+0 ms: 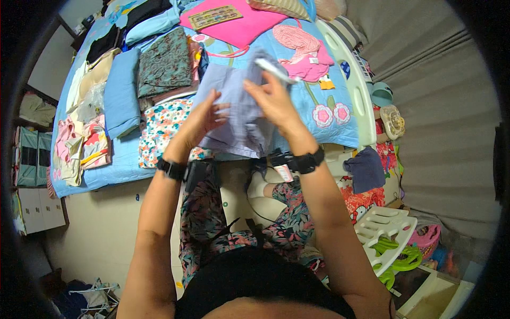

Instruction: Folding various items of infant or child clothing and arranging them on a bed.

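Note:
A pale lavender-blue cloth garment [227,83] lies at the bed's near edge before me, partly folded and bunched on its right side. My left hand [203,117] is at its left part, fingers apart, with nothing gripped between them. At the upper right is my right hand [275,97], thumb and forefinger spread against the garment's raised part. That raised fabric and its white strip [273,69] are blurred. Whether the other right fingers pinch cloth cannot be seen. Beside my left hand lies a floral-print cloth [165,127].
Folded clothes, including a blue one [121,93] and a dark patterned one [165,63], cover the bed's left side. Pink garments [308,60] lie to the right. A white bed rail [364,103] borders that side. A white plastic panel [382,231] stands at lower right.

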`<state>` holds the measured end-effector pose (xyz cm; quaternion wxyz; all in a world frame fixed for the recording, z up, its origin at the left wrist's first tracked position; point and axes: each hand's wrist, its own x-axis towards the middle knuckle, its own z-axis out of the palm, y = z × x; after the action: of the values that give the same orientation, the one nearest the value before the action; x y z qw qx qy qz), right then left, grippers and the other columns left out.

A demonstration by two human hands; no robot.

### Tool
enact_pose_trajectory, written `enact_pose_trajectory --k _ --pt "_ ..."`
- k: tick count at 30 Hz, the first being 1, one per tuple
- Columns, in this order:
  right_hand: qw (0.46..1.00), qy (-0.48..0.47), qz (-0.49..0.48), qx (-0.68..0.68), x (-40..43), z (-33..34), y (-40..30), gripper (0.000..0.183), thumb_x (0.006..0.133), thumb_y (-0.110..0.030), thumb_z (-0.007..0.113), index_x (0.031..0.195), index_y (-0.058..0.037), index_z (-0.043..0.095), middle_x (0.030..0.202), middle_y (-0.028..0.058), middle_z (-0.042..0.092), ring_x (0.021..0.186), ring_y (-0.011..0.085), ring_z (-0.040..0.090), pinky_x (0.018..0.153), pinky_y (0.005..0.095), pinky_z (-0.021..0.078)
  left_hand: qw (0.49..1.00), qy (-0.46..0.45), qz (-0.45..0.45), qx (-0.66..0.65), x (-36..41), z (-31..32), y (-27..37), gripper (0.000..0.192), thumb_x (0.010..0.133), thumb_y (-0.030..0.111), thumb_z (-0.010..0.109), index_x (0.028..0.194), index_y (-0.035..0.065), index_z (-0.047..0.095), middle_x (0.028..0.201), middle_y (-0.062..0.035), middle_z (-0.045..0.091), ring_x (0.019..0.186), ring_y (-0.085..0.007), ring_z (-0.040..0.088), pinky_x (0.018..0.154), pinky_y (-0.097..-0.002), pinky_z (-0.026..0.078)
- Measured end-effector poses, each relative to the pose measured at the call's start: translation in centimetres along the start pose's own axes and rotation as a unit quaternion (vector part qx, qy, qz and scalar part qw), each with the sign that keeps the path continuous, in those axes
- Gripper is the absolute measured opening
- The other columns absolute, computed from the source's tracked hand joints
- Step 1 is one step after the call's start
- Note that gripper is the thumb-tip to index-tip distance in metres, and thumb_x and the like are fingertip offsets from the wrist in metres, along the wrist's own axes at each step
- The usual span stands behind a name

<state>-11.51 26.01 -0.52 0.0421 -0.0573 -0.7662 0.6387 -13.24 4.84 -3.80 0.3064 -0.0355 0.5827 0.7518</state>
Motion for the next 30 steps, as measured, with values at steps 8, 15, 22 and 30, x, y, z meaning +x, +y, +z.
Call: enact_pose_trajectory --k 8,15,22,30 --pt "0.985 0.087 -0.048 -0.139 -0.9 4.8 10.1 0.041 0.074 -0.02 0.075 0.108 -0.0001 0.063 0.101 0.0163 0.064 0.093 0.0316 0.063 0.082 0.0388 0.049 0.946 0.144 0.055 0.285 5.8 -6.0 -2.5 0.07 0.071 0.011 0.08 0.132 -0.005 0.05 0.115 -0.0134 0.065 0.096 -0.0213 0.064 0.085 -0.0317 0.05" --pt "0.908 0.259 -0.07 -0.323 -2.1 2.4 12.7 0.061 0.071 -0.012 0.074 0.125 -0.0015 0.048 0.113 0.0191 0.052 0.111 0.0364 0.047 0.095 0.0415 0.0408 0.823 0.267 0.143 0.481 6.1 -6.3 -2.9 0.078 0.063 0.024 0.084 0.128 -0.0051 0.052 0.118 -0.0242 0.062 0.107 -0.0341 0.061 0.094 -0.0382 0.047" --pt "0.958 0.1 0.203 0.176 -2.3 2.3 13.5 0.054 0.077 -0.014 0.076 0.12 0.0095 0.053 0.112 0.0188 0.064 0.098 0.0262 0.062 0.088 0.0354 0.0484 0.914 0.208 0.014 0.348 7.2 -8.0 -1.2 0.067 0.066 0.029 0.082 0.117 -0.0072 0.058 0.105 -0.0196 0.067 0.088 -0.0285 0.066 0.077 -0.0386 0.052" --pt "0.978 0.058 0.127 0.157 -3.0 -0.7 8.5 0.049 0.081 -0.004 0.07 0.127 0.0029 0.053 0.114 0.0102 0.064 0.1 0.0182 0.062 0.088 0.0308 0.0491 0.966 0.007 0.036 0.257 2.0 -3.8 2.4 0.063 0.078 0.003 0.072 0.134 -0.0014 0.046 0.116 -0.0104 0.063 0.1 -0.018 0.061 0.089 -0.0304 0.048"
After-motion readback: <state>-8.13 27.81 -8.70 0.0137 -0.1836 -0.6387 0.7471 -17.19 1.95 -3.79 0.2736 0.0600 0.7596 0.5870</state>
